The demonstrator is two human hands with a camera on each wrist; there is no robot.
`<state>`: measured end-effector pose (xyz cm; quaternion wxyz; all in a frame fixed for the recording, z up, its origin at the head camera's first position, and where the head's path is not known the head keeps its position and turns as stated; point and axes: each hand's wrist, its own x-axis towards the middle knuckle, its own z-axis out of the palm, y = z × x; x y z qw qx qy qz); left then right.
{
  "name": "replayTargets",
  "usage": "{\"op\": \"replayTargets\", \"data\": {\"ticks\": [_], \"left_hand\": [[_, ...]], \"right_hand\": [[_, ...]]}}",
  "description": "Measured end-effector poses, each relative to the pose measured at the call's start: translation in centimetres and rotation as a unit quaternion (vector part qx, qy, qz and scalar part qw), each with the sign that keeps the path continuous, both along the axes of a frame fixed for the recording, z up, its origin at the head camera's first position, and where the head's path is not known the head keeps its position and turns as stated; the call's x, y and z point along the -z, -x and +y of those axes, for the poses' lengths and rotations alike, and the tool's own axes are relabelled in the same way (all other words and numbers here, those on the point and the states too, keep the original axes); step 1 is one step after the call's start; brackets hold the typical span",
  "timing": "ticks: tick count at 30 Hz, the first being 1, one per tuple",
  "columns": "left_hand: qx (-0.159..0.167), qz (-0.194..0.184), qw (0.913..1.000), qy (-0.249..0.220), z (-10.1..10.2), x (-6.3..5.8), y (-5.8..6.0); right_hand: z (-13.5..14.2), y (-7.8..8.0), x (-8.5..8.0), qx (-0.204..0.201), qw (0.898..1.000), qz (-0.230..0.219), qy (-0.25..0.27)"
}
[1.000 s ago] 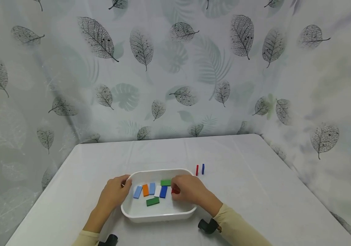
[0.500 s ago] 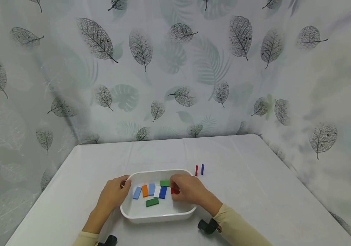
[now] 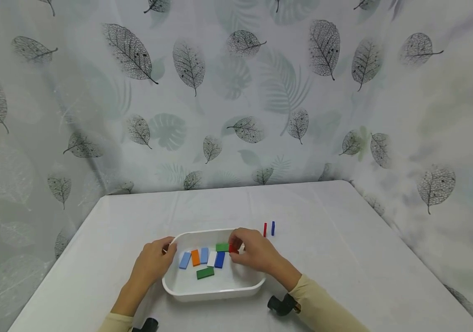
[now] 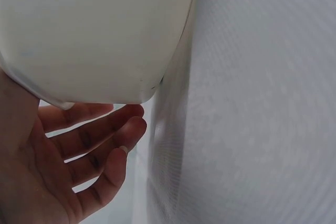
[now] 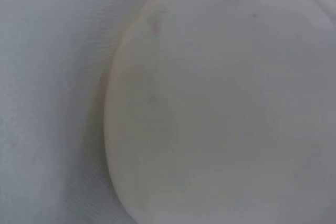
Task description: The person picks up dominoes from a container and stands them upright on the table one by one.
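A white tray [image 3: 215, 295] stands on the table with flat coloured blocks inside. My right hand [image 3: 257, 252] is over its right side, pinching a red block [image 3: 233, 249] between thumb and fingers. That block is beside the right end of a green block [image 3: 221, 247]. At the left end my left hand [image 3: 153, 263] holds the tray's rim; in the left wrist view its fingers [image 4: 92, 135] are bent below the tray's outer wall. The right wrist view is filled by the tray's outside [image 5: 220, 103], so the right hand is hidden there.
Near the tray's middle lie a light blue block [image 3: 184, 260], an orange block [image 3: 195, 257], a white block [image 3: 211, 258], a dark blue block [image 3: 219, 259] and others. Behind the tray to the right, a thin red block [image 3: 265, 229] and a blue block [image 3: 273, 228] are on the white tablecloth [image 3: 323, 258].
My right hand has risen slightly from the tray's floor and moved away from me, carrying the red block towards the back green block. The left hand and the other blocks stay put.
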<state>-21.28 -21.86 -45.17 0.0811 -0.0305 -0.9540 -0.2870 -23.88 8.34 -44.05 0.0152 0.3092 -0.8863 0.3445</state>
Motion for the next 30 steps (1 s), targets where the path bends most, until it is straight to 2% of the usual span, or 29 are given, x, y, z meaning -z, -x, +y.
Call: {"op": "replayTargets", "data": {"ticks": [7, 16, 30], "left_hand": [[0.002, 0.005, 1.0, 0.001, 0.0, 0.0, 0.0], [0.005, 0.004, 1.0, -0.002, 0.1, 0.0, 0.1], [0.005, 0.003, 1.0, -0.003, 0.1, 0.1, 0.0]], "right_hand": [[0.3, -0.1, -0.7, 0.001, 0.999, 0.001, 0.038], [1.0, 0.0, -1.4, 0.013, 0.995, 0.037, 0.087], [2.7, 0.5, -2.4, 0.041, 0.989, 0.057, 0.133]]}}
